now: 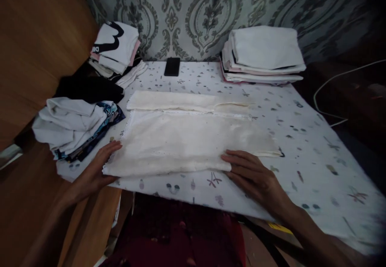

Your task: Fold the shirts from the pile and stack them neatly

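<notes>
A cream-white garment (187,138) lies spread on the patterned table cover, its far edge folded inward as a long strip and its near edge folded too. My left hand (104,162) is at its near left corner, thumb and fingers on either side of the lace-trimmed edge. On the near right part of the fold rests my right hand (249,170), gripping the near edge between thumb and fingers.
Folded clothes (265,52) are stacked at the back right. More clothes (116,46) lie at the back left, beside a black cloth (90,89) and a grey-and-blue pile (75,126). A dark phone-like object (172,66) lies near the wall.
</notes>
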A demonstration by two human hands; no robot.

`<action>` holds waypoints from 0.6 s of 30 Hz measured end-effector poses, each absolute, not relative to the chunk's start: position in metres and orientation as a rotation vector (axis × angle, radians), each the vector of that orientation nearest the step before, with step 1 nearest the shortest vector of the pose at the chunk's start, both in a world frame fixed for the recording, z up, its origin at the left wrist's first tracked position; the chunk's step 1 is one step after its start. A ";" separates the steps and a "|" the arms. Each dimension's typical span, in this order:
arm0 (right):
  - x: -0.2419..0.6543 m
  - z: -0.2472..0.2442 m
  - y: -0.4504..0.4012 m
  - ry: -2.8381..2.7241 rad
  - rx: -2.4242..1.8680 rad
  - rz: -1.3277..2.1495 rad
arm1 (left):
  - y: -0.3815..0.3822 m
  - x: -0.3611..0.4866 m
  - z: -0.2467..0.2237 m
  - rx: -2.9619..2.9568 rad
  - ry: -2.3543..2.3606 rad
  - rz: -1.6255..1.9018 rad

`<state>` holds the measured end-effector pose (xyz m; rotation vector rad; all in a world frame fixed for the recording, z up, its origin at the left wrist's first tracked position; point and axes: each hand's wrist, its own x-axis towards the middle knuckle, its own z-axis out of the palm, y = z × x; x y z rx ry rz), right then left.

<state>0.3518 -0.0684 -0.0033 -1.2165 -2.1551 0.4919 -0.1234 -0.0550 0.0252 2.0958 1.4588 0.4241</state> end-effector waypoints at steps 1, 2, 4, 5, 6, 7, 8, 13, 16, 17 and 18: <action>0.352 -0.004 -0.068 -2.145 -1.215 0.500 | -0.054 -0.122 0.025 2.096 1.460 0.433; 0.353 -0.005 -0.067 -2.133 -1.211 0.506 | -0.053 -0.120 0.025 2.101 1.456 0.441; 0.354 -0.007 -0.066 -2.108 -1.190 0.510 | -0.051 -0.120 0.025 2.113 1.435 0.456; 0.355 -0.007 -0.066 -2.095 -1.174 0.511 | -0.050 -0.120 0.026 2.111 1.415 0.464; 0.356 -0.008 -0.066 -2.082 -1.161 0.514 | -0.048 -0.121 0.026 2.100 1.397 0.480; 0.356 -0.007 -0.066 -2.066 -1.158 0.516 | -0.048 -0.122 0.027 2.079 1.393 0.500; 0.356 -0.006 -0.066 -2.047 -1.165 0.513 | -0.046 -0.123 0.028 2.050 1.405 0.518; 0.349 0.015 -0.041 -1.916 -1.335 0.501 | -0.021 -0.113 0.032 1.729 1.623 0.758; 0.340 0.030 0.001 -1.861 -1.479 0.507 | 0.015 -0.092 0.035 1.453 1.621 1.021; 0.336 0.032 0.018 -1.870 -1.516 0.492 | 0.028 -0.084 0.036 1.379 1.596 1.070; 0.333 0.032 0.034 -1.901 -1.549 0.477 | 0.040 -0.076 0.036 1.311 1.581 1.098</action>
